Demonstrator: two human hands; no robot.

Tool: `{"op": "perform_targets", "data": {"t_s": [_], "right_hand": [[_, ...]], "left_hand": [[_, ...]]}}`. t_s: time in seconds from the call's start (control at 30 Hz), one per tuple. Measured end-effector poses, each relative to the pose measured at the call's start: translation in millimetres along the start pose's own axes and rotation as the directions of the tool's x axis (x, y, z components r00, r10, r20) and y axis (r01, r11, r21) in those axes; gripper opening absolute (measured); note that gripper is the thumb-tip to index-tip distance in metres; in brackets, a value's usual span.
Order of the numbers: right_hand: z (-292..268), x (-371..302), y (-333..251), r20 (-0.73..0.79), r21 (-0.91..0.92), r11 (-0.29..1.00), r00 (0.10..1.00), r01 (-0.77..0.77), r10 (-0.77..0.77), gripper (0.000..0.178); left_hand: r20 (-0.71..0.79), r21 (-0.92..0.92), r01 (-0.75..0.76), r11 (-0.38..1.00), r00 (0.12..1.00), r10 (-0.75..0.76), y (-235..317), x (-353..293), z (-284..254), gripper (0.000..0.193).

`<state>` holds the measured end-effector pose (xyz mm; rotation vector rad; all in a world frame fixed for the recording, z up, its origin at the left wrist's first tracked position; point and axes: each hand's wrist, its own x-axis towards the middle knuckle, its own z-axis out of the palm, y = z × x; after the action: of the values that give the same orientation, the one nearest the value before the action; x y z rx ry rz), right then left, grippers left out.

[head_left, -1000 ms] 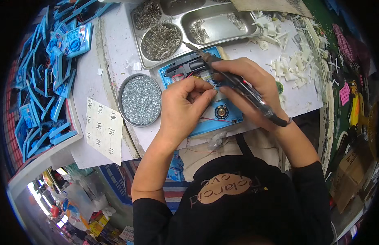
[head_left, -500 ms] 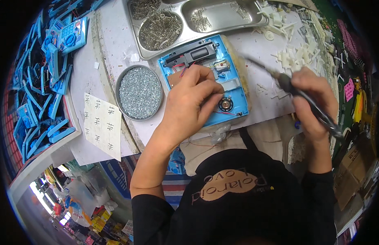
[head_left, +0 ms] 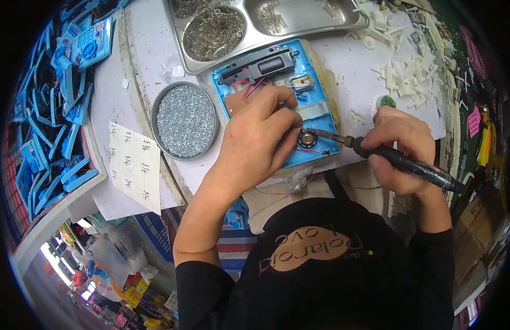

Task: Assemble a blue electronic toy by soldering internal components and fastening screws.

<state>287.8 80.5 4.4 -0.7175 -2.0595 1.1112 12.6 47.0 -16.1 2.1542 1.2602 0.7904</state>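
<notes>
A blue plastic toy housing (head_left: 292,159) lies open on the table, with wires, a black battery compartment (head_left: 260,67) and a small round speaker (head_left: 306,139) in it. My left hand (head_left: 259,129) rests over its middle, thumb and fingertips pinched together beside the speaker; what they hold is hidden. My right hand (head_left: 401,144) grips the black handle of a soldering iron (head_left: 417,166). The iron's metal tip reaches left to the speaker's upper right edge. Red and blue wires (head_left: 251,89) rise behind my left hand, above a brown board partly covered by it.
A round tin of small metal screws or pins (head_left: 185,122) stands left of the housing. Behind it is a steel tray (head_left: 249,34) with springs. White plastic parts (head_left: 412,77) lie at right, a handwritten paper (head_left: 135,165) at left. Blue housings (head_left: 73,143) fill a bin far left.
My right hand has brought the soldering iron down and left, so its tip is now at the speaker. My left hand keeps its pinch at nearly the same spot.
</notes>
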Motion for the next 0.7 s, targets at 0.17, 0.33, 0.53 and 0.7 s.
{"op": "perform_targets", "data": {"t_s": [0.17,0.33,0.53,0.7], "right_hand": [[3,4,-2,0.020,-0.011,1.000,1.000,-0.017,0.017,0.028],[1,11,-7,0.069,-0.088,0.996,0.997,0.028,-0.022,0.030],[-1,14,-15,0.099,-0.173,0.977,0.989,0.127,-0.111,0.030],[-10,3,-11,0.020,-0.090,0.996,1.000,0.021,-0.019,0.025]], "left_hand": [[0.006,-0.013,-0.005,1.000,1.000,0.005,0,1,-1,0.020],[-0.002,-0.007,-0.015,1.000,1.000,0.015,-1,-1,0,0.020],[-0.007,-0.007,-0.019,1.000,1.000,0.019,-1,0,1,0.021],[0.014,0.036,-0.073,0.997,0.997,0.073,-1,2,-2,0.019]]}}
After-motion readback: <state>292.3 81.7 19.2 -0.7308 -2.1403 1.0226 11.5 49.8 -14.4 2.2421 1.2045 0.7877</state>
